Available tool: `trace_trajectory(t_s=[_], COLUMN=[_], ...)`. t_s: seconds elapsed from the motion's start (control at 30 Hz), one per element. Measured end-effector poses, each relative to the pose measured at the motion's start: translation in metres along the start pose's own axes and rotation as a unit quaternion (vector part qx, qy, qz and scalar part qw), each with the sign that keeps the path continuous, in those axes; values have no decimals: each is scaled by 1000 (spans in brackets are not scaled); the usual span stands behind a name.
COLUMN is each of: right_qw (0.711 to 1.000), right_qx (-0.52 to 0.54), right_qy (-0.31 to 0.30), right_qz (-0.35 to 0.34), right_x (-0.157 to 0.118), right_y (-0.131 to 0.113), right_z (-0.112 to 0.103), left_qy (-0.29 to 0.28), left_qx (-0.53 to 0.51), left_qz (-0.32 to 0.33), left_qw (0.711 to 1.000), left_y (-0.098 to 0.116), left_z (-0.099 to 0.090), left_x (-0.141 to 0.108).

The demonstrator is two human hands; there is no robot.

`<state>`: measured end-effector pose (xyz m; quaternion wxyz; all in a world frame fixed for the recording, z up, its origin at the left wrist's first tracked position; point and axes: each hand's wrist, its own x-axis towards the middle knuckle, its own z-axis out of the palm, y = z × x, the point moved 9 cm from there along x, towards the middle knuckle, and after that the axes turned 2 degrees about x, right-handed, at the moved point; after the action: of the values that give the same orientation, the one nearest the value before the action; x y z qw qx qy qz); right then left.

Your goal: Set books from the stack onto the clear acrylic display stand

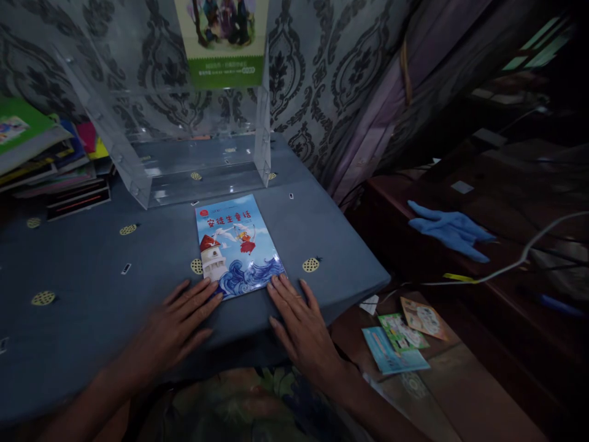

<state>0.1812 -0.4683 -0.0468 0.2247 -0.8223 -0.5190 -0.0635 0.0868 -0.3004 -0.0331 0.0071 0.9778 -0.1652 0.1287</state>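
Note:
A blue children's book (pixel 239 248) lies face up near the front edge of the table, its cover showing a red-roofed tower, a figure in red and curling waves. My left hand (pixel 184 319) rests with fingers stretched out, the tips at the book's lower left corner. On the other side, my right hand (pixel 299 319) has its fingers extended over the lower right corner. Neither hand grasps the book; both touch its near edge. Just behind the book stands a clear acrylic rack (pixel 202 181), with a green-bordered book (pixel 225 70) upright on its upper part.
Several stacked books (pixel 32 147) sit at the table's left. The table (pixel 161 258) has a grey-blue cloth with pineapple prints. Right of it, a blue glove (pixel 451 227) lies on a dark surface, near a pale cable (pixel 524 252). Lower down are thin booklets (pixel 391 353).

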Motion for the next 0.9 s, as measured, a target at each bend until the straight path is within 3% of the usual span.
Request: trace_trajectory(t_s=[0.53, 0.9], right_qw=[999, 999], right_qx=[-35, -42], right_qy=[26, 19], right_qz=[15, 17], right_x=[0, -1], right_y=[-2, -1], right_z=[1, 3], left_qy=[-29, -85], left_qx=[-23, -34], left_qz=[31, 43], left_qw=[999, 995], left_y=[11, 18], left_z=[1, 24], left_x=[26, 57])
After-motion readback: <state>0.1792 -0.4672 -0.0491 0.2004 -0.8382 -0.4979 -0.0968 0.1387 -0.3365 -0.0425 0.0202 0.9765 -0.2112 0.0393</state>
